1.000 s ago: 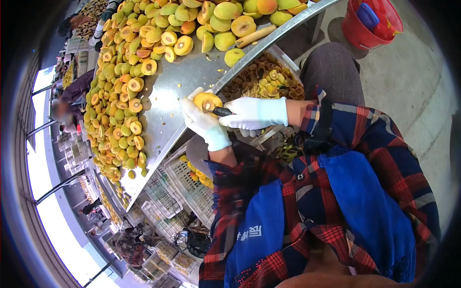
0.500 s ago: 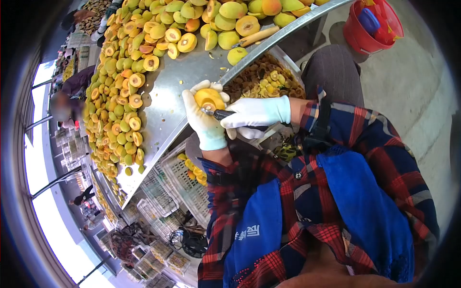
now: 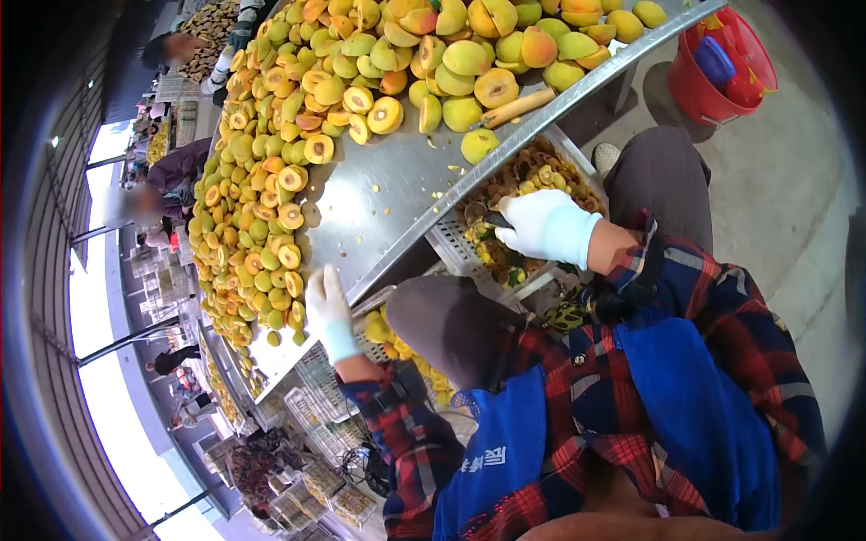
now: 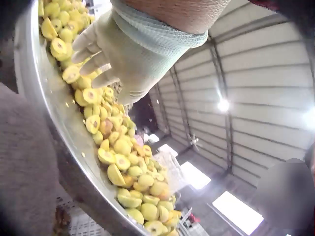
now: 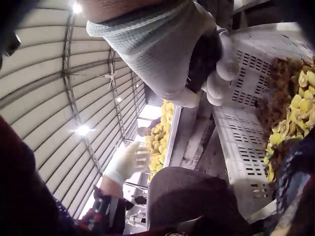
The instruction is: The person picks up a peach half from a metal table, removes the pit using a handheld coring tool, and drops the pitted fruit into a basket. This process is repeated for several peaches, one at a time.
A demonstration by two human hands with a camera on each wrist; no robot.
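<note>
My gloved left hand (image 3: 327, 302) is over the metal table's edge, beside the pile of halved peaches (image 3: 267, 259). In the left wrist view its fingers (image 4: 93, 63) are extended and hold nothing. My gloved right hand (image 3: 552, 225) grips a black-handled pitting tool (image 3: 495, 218) above a crate (image 5: 241, 147) of brown pits and yellow peach pieces. The right wrist view shows curled fingers (image 5: 227, 66) around the black handle (image 5: 204, 56); the tool's tip is hidden there.
A wooden-handled knife (image 3: 516, 109) lies near the rim of the metal table (image 3: 361, 230). Below that rim, yellow peach halves (image 3: 377, 326) fill a crate by my knee. A red bucket (image 3: 713, 95) stands on the floor at right. Other people work farther back.
The peach half has left my left hand, which has moved down and left, away from the right. My right hand has moved right with the pitting tool, over the crate of pits.
</note>
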